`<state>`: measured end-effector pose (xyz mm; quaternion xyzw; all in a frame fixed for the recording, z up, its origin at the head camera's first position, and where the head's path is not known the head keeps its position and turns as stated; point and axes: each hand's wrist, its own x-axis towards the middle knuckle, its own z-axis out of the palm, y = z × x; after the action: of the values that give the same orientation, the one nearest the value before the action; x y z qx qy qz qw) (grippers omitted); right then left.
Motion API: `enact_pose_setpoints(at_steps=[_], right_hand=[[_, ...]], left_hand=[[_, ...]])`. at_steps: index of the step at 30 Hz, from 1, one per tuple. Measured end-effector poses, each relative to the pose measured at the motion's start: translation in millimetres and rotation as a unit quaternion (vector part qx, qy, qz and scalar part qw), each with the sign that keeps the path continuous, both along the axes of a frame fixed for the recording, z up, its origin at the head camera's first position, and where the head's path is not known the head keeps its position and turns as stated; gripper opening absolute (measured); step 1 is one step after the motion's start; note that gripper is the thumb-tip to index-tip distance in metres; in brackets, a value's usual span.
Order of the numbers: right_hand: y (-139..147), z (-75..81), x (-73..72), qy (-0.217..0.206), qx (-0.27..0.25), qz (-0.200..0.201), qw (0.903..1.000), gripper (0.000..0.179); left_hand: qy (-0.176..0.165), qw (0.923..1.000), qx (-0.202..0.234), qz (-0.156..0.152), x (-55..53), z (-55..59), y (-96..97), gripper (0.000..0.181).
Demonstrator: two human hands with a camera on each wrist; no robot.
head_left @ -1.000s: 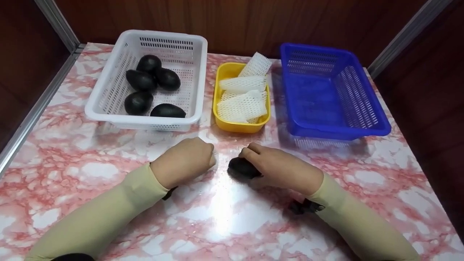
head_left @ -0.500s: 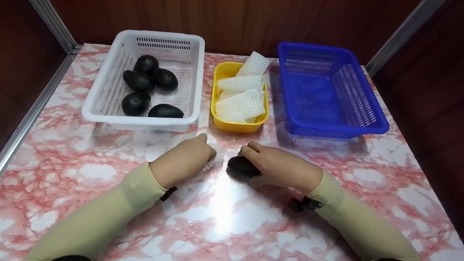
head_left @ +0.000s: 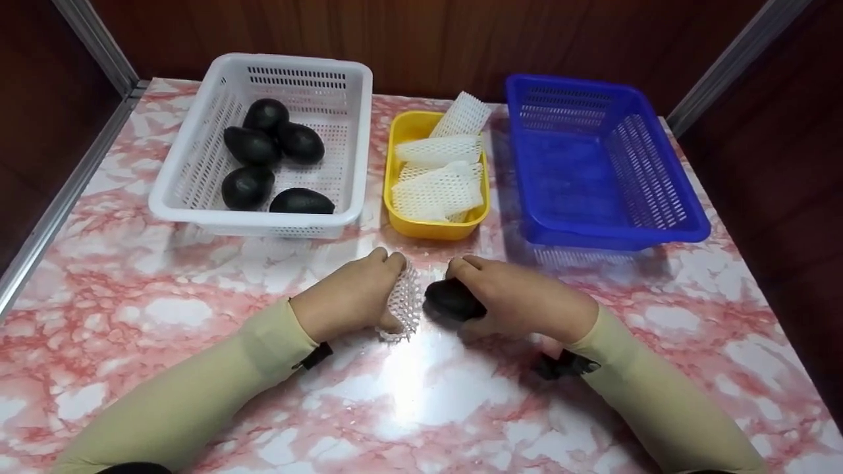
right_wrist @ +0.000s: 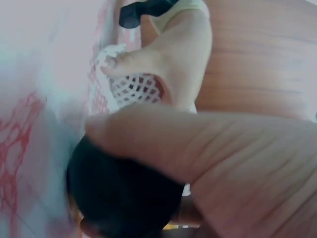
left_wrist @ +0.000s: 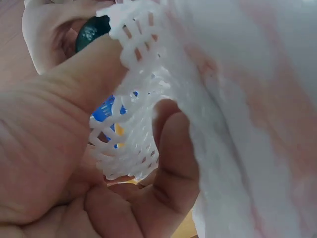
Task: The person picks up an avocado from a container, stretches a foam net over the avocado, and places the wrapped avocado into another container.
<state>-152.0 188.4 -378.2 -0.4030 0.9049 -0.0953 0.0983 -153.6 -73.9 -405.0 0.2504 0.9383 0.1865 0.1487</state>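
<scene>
In front of the yellow tub (head_left: 435,230), the right hand (head_left: 523,299) partly hides a dark fruit (head_left: 451,300); the left hand (head_left: 352,293), a mesh sleeve (head_left: 407,299)

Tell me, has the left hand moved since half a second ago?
Yes. In the head view, the left hand has shifted to the right, judged against the yellow container.

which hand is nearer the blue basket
Right. The right hand, holding a dark fruit, is in front of the blue basket, by its near left corner; the left hand, holding a white mesh sleeve, is farther left.
</scene>
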Motion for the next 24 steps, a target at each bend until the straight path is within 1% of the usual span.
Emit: enact_pose_setpoints(at_steps=[2,5,8,12,13,15,17,19,20,22,23,24], right_hand=[[0.1,-1.4,-1.1,0.019,-0.032,0.014,0.9992,0.066],[-2.2,-6.0,-1.1,0.053,-0.075,0.039,0.9951,0.064],[-6.4,-11.9,-0.5,0.072,-0.091,0.055,0.9917,0.067],[-10.1,-19.2,-1.9,0.091,-0.093,0.077,0.9885,0.07],[-10.6,-20.5,-2.4,0.09,-0.096,0.08,0.988,0.07],[-11.1,-22.1,-3.0,0.082,-0.1,0.076,0.9888,0.068],[-10.9,-22.4,-3.1,0.064,-0.105,0.062,0.9904,0.066],[-10.4,-22.2,-3.2,0.044,-0.107,0.046,0.9922,0.064],[-10.1,-22.1,-3.3,0.035,-0.106,0.038,0.993,0.064],[-9.9,-21.8,-3.4,0.022,-0.103,0.029,0.994,0.063],[-10.1,-21.8,-3.5,0.016,-0.101,0.025,0.9944,0.062],[-10.5,-21.8,-3.5,0.011,-0.099,0.021,0.9948,0.061]], left_hand=[[0.003,1.0,0.005,-0.002,-0.1,-1.1,-0.3,0.088],[0.012,0.9998,0.015,-0.007,-0.6,-2.8,-0.2,0.086],[0.021,0.9994,0.027,-0.011,-1.1,-3.5,0.1,0.083],[0.017,0.9992,0.034,-0.009,0.2,-1.2,0.5,0.084],[0.012,0.9992,0.037,-0.011,1.1,-0.1,0.2,0.085],[-0.008,0.9989,0.043,-0.015,3.1,3.0,-1.2,0.096],[-0.027,0.9983,0.049,-0.018,4.8,6.8,-3.4,0.108],[-0.036,0.9976,0.053,-0.026,5.8,10.8,-6.8,0.12],[-0.031,0.998,0.046,-0.031,6.1,12.6,-8.7,0.126],[-0.005,0.9988,0.023,-0.042,5.6,14.3,-11.8,0.128],[0.009,0.9987,0.01,-0.049,5.1,14.0,-13.2,0.127],[0.023,0.9982,-0.005,-0.055,4.5,13.0,-14.4,0.121]])
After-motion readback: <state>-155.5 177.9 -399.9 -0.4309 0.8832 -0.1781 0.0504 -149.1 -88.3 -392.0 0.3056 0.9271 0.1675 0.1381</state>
